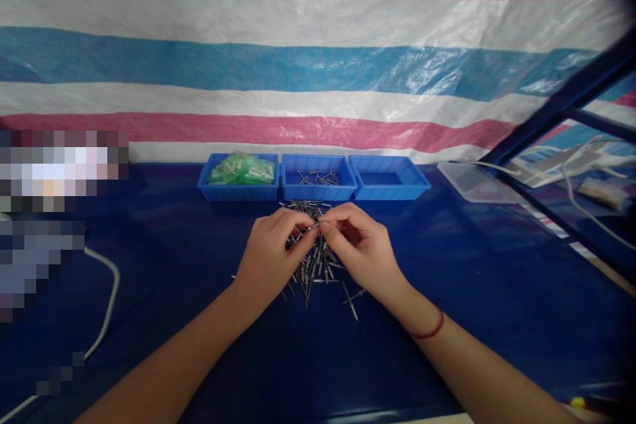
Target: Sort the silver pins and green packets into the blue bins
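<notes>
My left hand (272, 245) and my right hand (365, 248) meet over a pile of blind rivets (318, 268). Between the fingertips of both hands lies one thin metal blind rivet (314, 226), pinched from either side and nearly level. Fingers and thumbs partly cover it. Below my right hand a few loose rivets (352, 301) lie apart from the pile. Behind the hands, the middle blue bin (318, 193) has several rivets (325, 178) in it.
A left blue bin (238, 194) holds green plastic packets (243, 169); a right blue bin (392, 192) adjoins the middle one. To the right are a clear plastic lid (474, 183) and a dark metal frame (546, 119). A white cable (115, 285) curves at left.
</notes>
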Action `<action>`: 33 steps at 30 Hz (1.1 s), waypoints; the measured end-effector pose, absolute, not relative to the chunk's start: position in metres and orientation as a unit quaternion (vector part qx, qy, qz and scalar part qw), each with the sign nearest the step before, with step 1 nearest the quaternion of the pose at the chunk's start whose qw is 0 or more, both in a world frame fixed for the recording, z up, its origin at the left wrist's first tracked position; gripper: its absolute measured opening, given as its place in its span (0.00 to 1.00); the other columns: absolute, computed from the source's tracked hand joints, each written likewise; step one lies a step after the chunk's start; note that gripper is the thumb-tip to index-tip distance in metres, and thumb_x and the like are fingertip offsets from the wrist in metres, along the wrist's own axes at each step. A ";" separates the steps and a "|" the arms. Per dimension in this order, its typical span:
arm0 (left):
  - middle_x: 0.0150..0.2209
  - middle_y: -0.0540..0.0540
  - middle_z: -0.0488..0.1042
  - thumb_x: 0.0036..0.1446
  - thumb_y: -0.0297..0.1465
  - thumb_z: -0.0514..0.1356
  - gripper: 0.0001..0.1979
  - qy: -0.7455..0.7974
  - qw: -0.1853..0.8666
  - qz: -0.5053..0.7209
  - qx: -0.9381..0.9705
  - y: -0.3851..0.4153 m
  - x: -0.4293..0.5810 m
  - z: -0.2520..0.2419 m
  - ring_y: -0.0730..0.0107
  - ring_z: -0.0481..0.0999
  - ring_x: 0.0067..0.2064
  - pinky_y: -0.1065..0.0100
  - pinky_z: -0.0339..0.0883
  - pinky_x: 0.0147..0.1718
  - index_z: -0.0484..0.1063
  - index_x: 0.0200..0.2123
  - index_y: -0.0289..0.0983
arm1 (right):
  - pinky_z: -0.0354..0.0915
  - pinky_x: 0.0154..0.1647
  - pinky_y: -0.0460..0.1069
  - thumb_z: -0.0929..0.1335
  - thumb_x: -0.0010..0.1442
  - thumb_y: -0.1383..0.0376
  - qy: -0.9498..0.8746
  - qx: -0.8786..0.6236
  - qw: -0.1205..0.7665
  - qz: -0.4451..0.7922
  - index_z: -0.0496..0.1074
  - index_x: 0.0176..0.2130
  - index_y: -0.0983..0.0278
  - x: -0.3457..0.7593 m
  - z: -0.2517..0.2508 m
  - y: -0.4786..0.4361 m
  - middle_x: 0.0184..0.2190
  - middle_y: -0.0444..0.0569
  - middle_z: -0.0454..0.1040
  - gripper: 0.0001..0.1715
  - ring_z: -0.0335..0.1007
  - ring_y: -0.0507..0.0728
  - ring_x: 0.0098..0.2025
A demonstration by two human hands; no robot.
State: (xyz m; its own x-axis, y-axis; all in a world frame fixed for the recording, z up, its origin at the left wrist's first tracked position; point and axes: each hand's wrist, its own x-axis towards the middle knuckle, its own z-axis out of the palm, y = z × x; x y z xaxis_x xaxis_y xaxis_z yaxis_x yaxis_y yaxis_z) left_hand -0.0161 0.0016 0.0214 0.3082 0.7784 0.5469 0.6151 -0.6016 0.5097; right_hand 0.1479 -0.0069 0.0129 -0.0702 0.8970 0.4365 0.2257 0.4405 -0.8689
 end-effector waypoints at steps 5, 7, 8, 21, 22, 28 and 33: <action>0.34 0.50 0.75 0.59 0.29 0.60 0.02 0.412 0.077 0.403 0.814 0.004 -0.019 0.022 0.71 0.74 0.34 0.68 0.63 0.37 0.70 0.35 0.38 | 0.60 0.28 0.47 0.65 0.62 0.66 -0.673 -0.437 0.512 0.307 0.69 0.35 0.62 0.151 0.010 -0.004 0.30 0.44 0.68 0.03 0.62 0.50 0.28; 0.34 0.50 0.75 0.60 0.30 0.60 0.02 0.402 0.068 0.411 0.816 0.004 -0.020 0.023 0.71 0.74 0.35 0.68 0.63 0.37 0.69 0.36 0.38 | 0.60 0.29 0.47 0.64 0.62 0.65 -0.681 -0.437 0.502 0.305 0.69 0.35 0.62 0.152 0.008 -0.002 0.31 0.45 0.68 0.05 0.63 0.51 0.29; 0.34 0.50 0.75 0.60 0.30 0.60 0.02 0.398 0.064 0.417 0.815 0.004 -0.021 0.024 0.71 0.74 0.35 0.68 0.64 0.38 0.69 0.36 0.38 | 0.61 0.30 0.47 0.64 0.63 0.64 -0.684 -0.436 0.498 0.306 0.69 0.35 0.62 0.153 0.008 -0.001 0.32 0.46 0.69 0.05 0.63 0.51 0.30; 0.40 0.49 0.74 0.58 0.29 0.61 0.19 0.409 0.118 0.471 0.772 0.004 -0.018 0.019 0.72 0.75 0.36 0.66 0.67 0.41 0.62 0.52 0.40 | 0.55 0.21 0.45 0.65 0.61 0.54 -0.582 -0.495 0.546 0.345 0.70 0.36 0.64 0.162 0.009 0.026 0.23 0.42 0.66 0.16 0.58 0.48 0.21; 0.40 0.48 0.74 0.58 0.29 0.61 0.19 0.409 0.120 0.465 0.776 0.004 -0.018 0.019 0.72 0.75 0.36 0.66 0.67 0.41 0.63 0.52 0.40 | 0.56 0.22 0.45 0.65 0.60 0.53 -0.566 -0.514 0.561 0.317 0.71 0.37 0.65 0.165 0.009 0.034 0.24 0.43 0.67 0.17 0.59 0.49 0.21; 0.41 0.46 0.75 0.60 0.27 0.57 0.13 0.413 0.091 0.385 0.821 0.004 -0.019 0.019 0.65 0.74 0.42 0.61 0.65 0.43 0.66 0.48 0.39 | 0.61 0.27 0.48 0.63 0.60 0.55 -0.605 -0.581 0.507 0.198 0.75 0.42 0.68 0.189 0.008 0.053 0.24 0.47 0.72 0.21 0.65 0.53 0.24; 0.42 0.46 0.75 0.60 0.27 0.56 0.08 0.419 0.065 0.333 0.842 0.008 -0.022 0.014 0.63 0.73 0.44 0.60 0.63 0.44 0.72 0.41 0.39 | 0.65 0.32 0.51 0.63 0.56 0.66 -0.637 -0.621 0.455 0.031 0.75 0.43 0.67 0.214 0.008 0.051 0.34 0.52 0.73 0.17 0.65 0.53 0.26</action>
